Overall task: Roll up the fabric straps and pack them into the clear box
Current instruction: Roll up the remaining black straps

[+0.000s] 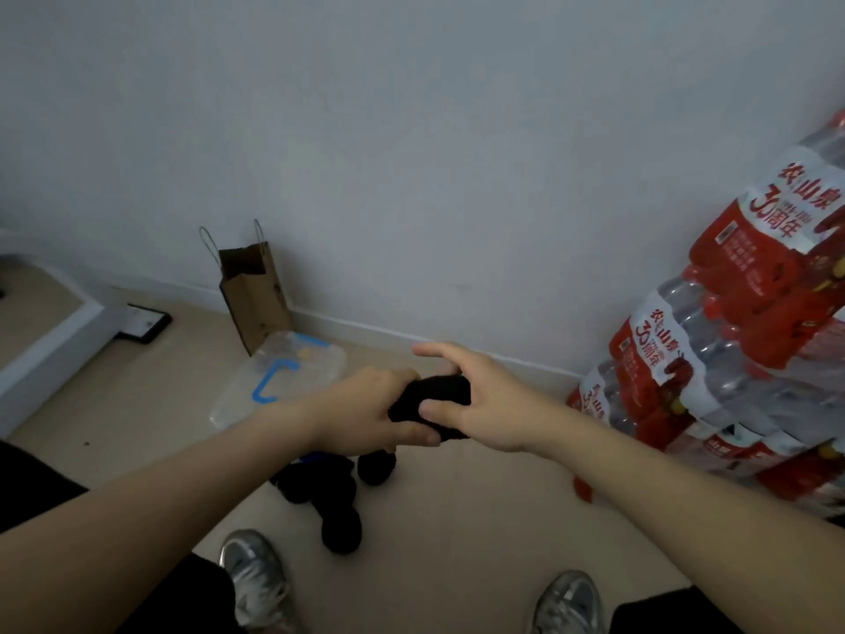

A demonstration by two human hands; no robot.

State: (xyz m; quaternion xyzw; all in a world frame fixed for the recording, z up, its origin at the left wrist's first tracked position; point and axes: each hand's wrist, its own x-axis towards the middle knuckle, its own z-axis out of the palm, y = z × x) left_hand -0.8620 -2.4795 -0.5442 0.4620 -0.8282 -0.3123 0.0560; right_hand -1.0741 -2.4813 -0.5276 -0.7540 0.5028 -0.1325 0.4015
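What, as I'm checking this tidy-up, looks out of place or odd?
Black rolled straps lie scattered on the floor by the shoes, not in the clear box. The left hand and right hand grip another roll. Nothing looks spilled or damaged.

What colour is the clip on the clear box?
Blue clip on the clear box; head view shows it best.

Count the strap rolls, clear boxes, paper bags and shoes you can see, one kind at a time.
Strap rolls: 4 (held roll; three below it, blurry, perhaps more)
Clear box: 1
Paper bag: 1
Shoes: 2
Total: 8
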